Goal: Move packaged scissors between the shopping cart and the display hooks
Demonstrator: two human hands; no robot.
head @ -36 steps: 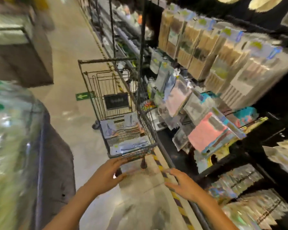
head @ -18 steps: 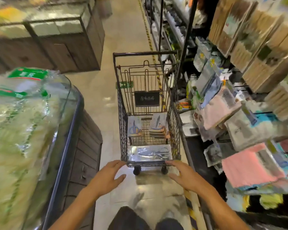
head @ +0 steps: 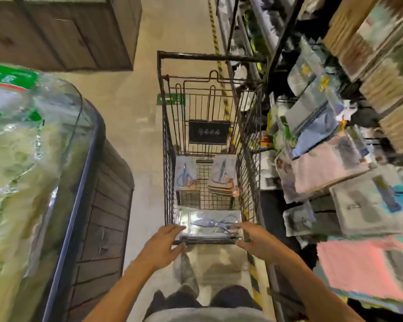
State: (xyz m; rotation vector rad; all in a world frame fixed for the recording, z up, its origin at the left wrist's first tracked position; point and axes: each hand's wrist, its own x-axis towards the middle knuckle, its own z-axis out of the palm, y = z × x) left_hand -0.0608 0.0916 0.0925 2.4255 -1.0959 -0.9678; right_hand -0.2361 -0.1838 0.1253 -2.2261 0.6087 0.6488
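A black wire shopping cart point(head: 166, 140) stands straight ahead in the aisle. On its floor lie a carded pack of blue-handled scissors point(head: 185, 174), a stack of like packs point(head: 223, 176) beside it, and a clear pack of scissors point(head: 207, 225) at the near end. My left hand point(head: 165, 245) reaches the cart's near left corner, fingers over the rim and thumb under it, not closed. At the near right corner my right hand point(head: 256, 240) does the same, by the clear pack's edge. Hung packages on the display hooks point(head: 330, 163) fill the right side, blurred.
A glass-topped chest case point(head: 79, 173) with bagged greens runs close along the left. A wooden counter point(head: 79, 31) stands at the far left. Yellow-black tape point(head: 215, 43) marks the floor by the shelving. My legs and shoes point(head: 189, 273) are just behind the cart.
The view has swung left so the cart is now centred. Both hands have moved forward to the cart's near rim, one at each corner.
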